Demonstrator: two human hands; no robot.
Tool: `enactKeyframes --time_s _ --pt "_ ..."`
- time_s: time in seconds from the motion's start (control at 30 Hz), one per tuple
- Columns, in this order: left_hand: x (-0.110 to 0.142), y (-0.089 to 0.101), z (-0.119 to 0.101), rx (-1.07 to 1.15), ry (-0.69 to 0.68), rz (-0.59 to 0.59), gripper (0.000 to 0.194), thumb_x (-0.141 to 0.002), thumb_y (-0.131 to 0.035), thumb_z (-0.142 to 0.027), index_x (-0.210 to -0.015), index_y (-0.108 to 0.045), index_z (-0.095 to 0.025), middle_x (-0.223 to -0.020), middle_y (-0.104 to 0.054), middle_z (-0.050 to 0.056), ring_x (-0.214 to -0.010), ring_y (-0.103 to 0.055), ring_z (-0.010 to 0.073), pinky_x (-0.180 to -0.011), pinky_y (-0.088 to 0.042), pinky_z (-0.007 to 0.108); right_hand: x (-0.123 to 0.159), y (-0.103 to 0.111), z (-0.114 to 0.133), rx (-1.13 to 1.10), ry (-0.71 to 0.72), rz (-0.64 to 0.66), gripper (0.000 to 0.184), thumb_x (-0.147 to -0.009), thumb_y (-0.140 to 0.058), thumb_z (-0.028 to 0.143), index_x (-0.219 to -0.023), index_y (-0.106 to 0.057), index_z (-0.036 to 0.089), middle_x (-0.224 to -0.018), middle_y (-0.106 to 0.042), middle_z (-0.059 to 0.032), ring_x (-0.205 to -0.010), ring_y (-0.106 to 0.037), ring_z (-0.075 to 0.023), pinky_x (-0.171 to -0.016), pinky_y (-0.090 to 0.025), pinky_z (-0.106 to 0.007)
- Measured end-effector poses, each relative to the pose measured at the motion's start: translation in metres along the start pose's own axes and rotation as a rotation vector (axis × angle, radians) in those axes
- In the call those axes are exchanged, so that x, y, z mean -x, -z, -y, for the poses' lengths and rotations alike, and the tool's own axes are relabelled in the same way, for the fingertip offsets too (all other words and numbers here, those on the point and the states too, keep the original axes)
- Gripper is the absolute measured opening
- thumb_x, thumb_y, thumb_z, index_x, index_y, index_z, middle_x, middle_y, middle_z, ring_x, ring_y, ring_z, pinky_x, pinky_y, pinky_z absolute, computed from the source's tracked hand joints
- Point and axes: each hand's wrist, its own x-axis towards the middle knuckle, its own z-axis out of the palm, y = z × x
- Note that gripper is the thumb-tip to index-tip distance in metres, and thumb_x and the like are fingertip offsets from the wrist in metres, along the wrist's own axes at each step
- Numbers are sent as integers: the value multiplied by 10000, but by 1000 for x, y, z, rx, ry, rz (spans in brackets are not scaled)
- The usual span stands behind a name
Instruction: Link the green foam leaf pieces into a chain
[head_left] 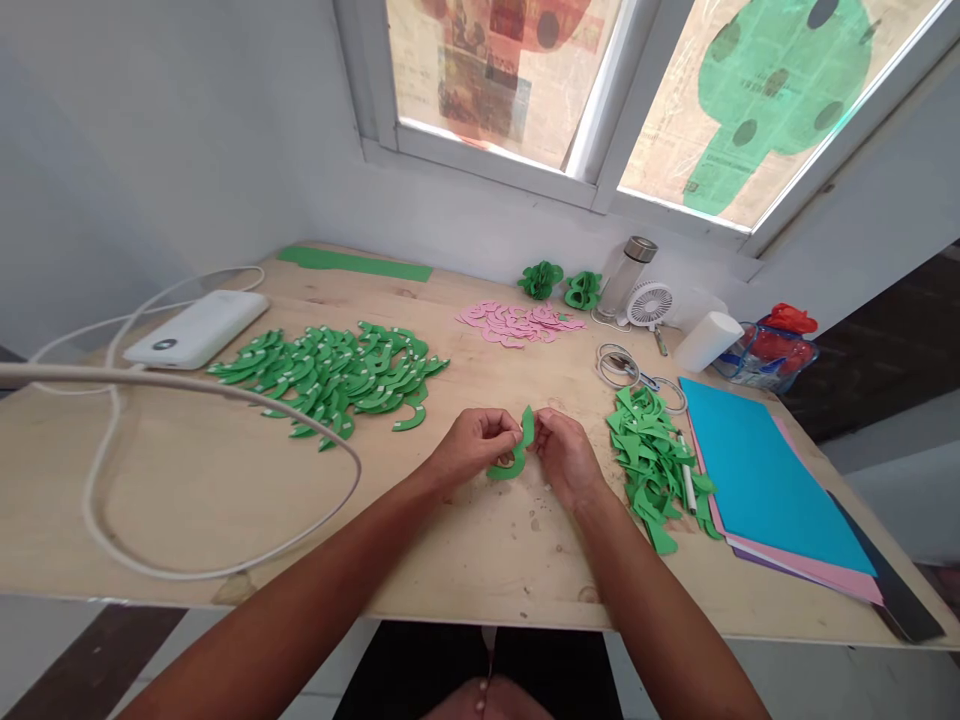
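My left hand [474, 444] and my right hand [564, 455] meet over the middle of the wooden table [225, 500]. Both pinch one curved green foam piece [519, 448], the left at its lower curl, the right at its upright end. Left of my hands lies a big heap of curved green pieces with white tabs [334, 375]. A pile of green foam scraps [656, 460] lies just right of my right hand, with a white pen-like tool [687, 480] on it.
A white power bank [196, 328] with a looping white cable [225, 560] sits at the left. Behind are pink cut-outs [517, 322], two green paper flowers [559, 285], a small fan [649, 305], scissors [626, 368] and a white roll [706, 340]. Coloured sheets [757, 480] lie at the right.
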Motion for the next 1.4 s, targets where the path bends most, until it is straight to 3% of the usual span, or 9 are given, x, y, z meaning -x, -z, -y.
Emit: enactKeyframes --time_s 0.4,0.5,0.7,0.87,0.93,1.0,1.1,1.2,1.4 --pt "0 0 0 -12 -23 -56 174 -679 -628 -312 -600 -597 -161 -477 -561 -7 -440 -490 103 -457 -389 213 1 -1 0 187 11 -51 133 -616 -670 279 -633 -589 175 -565 -522 46 -524 -430 -87 -539 -321 -224" --pt "-1 2 1 -67 -43 -72 180 -707 -607 -329 -653 -623 -159 -500 -573 2 -466 -503 118 -471 -383 221 0 0 0 141 -2 -69 138 -608 -672 277 -630 -584 173 -542 -513 50 -511 -419 -84 -523 -305 -219" --pt "-8 22 0 -380 -216 -294 88 -703 -597 -269 -667 -640 -202 -574 -589 -2 -561 -521 152 -550 -358 240 -2 1 0 -22 -39 -86 166 -562 -709 247 -633 -581 169 -562 -531 49 -498 -427 -71 -521 -303 -214" --pt "3 47 -10 -753 -229 -467 68 -605 -649 -179 -567 -615 -224 -597 -601 23 -601 -532 196 -563 -307 262 -5 4 -2 -10 -43 -77 176 -557 -717 260 -626 -582 170 -536 -517 53 -478 -415 -72 -506 -301 -221" --pt "14 56 -13 -972 -145 -504 9 -651 -622 -222 -650 -631 -223 -737 -645 57 -729 -574 244 -610 -338 281 -6 6 -4 -2 -41 -67 176 -559 -717 265 -632 -586 173 -534 -519 53 -476 -413 -73 -505 -300 -223" --pt "25 63 -13 -1215 13 -480 120 -736 -535 -265 -776 -636 -215 -901 -653 87 -846 -581 280 -663 -372 314 -7 7 -6 3 -42 -63 177 -557 -719 268 -632 -588 174 -533 -526 51 -478 -417 -74 -506 -300 -223" --pt "36 71 -9 -1396 200 -450 232 -791 -452 -294 -921 -620 -199 -1066 -605 119 -913 -574 308 -702 -405 366 -7 7 -7 9 -44 -61 176 -552 -723 267 -620 -590 174 -524 -534 47 -484 -426 -75 -511 -301 -223" --pt "37 76 -5 -1453 241 -410 258 -800 -425 -291 -960 -604 -198 -1083 -580 120 -905 -578 304 -688 -420 373 -6 6 -7 12 -40 -56 169 -551 -722 263 -607 -588 176 -515 -527 49 -482 -417 -74 -510 -298 -223" --pt "36 75 0 -1417 225 -408 180 -781 -431 -239 -838 -595 -193 -1024 -589 103 -894 -577 269 -661 -416 336 -8 10 -10 21 -33 -47 159 -561 -712 273 -612 -598 175 -514 -531 45 -475 -410 -74 -496 -293 -222"
